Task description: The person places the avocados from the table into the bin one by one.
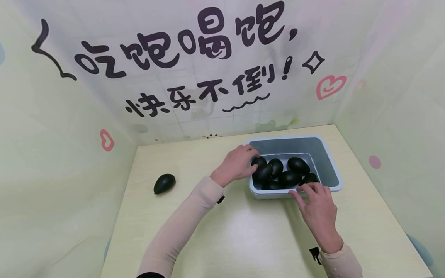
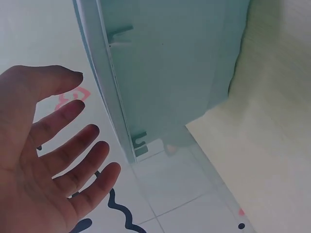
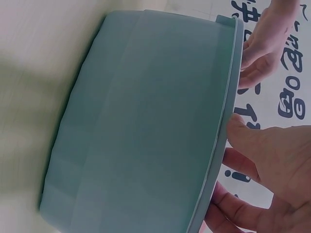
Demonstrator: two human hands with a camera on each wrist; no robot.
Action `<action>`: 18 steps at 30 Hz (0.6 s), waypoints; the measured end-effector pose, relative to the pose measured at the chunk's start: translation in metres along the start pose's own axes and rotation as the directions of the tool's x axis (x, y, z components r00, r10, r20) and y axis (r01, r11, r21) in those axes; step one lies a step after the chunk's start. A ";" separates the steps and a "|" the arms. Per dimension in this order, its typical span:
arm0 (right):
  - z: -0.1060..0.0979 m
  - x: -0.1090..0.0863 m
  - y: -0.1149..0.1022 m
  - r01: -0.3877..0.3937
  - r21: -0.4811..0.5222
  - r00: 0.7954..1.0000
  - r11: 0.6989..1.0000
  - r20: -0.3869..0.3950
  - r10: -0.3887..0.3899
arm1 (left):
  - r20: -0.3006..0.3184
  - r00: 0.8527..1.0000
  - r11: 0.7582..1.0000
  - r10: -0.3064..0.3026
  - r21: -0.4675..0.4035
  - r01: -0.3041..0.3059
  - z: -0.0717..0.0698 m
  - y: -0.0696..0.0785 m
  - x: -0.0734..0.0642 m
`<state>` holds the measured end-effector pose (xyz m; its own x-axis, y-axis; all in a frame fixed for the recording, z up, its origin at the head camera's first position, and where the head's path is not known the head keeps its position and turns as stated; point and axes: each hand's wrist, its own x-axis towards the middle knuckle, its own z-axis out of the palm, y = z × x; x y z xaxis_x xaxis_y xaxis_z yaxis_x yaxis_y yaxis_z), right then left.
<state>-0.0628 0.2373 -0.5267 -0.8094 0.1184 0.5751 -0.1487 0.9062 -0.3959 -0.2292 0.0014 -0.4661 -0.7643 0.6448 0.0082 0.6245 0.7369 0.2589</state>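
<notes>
A grey-blue plastic bin holds several dark, glossy avocados. My left hand is over the bin's left end, its thumb and fingertips near the avocados there. In the left wrist view, the fingers of this left hand are spread and loosely bent, with nothing visible between them. My right hand is at the near rim, its thumb on the edge and its fingers curled over to the inside, beside an avocado. From the right wrist, the right hand straddles the bin's rim.
A single avocado lies on the left of the pale wooden table. Behind and beside the table are white wall sheets with large black lettering and pink hearts.
</notes>
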 end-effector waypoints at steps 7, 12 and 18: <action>0.001 0.000 0.000 0.002 0.000 1.000 1.000 -0.007 -0.002 | -0.043 0.999 0.999 -0.026 -0.048 0.024 0.002 -0.003 -0.005; 0.000 0.000 0.000 0.008 0.004 1.000 1.000 -0.011 -0.008 | -0.064 0.996 0.996 -0.057 -0.074 0.053 0.004 -0.009 -0.010; -0.001 0.000 0.000 0.002 0.008 1.000 1.000 -0.002 -0.002 | -0.105 0.992 0.991 -0.073 -0.117 0.061 0.006 -0.016 -0.015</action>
<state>-0.0621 0.2375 -0.5254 -0.8079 0.1178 0.5774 -0.1545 0.9032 -0.4004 -0.2266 -0.0191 -0.4762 -0.8205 0.5644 0.0902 0.5538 0.7460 0.3697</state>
